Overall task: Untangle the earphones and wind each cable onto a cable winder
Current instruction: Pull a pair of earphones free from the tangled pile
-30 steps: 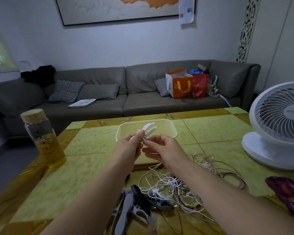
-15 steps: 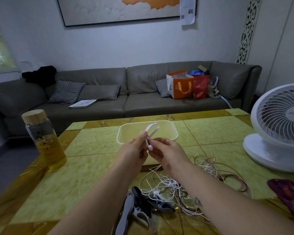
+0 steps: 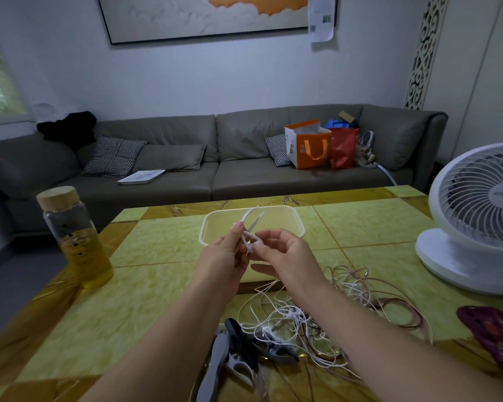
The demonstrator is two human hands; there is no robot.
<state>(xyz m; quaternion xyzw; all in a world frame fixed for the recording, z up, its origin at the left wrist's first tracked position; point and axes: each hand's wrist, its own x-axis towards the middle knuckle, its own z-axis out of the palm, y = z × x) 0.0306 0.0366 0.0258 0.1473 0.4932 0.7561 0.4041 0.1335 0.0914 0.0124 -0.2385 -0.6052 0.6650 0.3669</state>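
Just above the near rim of the clear tray [image 3: 299,224], the left hand [image 3: 224,256] pinches a white winder [image 3: 251,220] at its middle, with the prongs pointing up over the tray. The right hand [image 3: 285,253] pinches the winder's lower end with curled fingertips (whether a cable end is caught there too is too small to tell). On the person's side of the tray the earphone cables [image 3: 302,311] lie in one knotted heap of white and reddish strands, with grey and black winders [image 3: 238,349] closer in. No cable looks wound, so the task seems barely started — all the untangling and winding remain.
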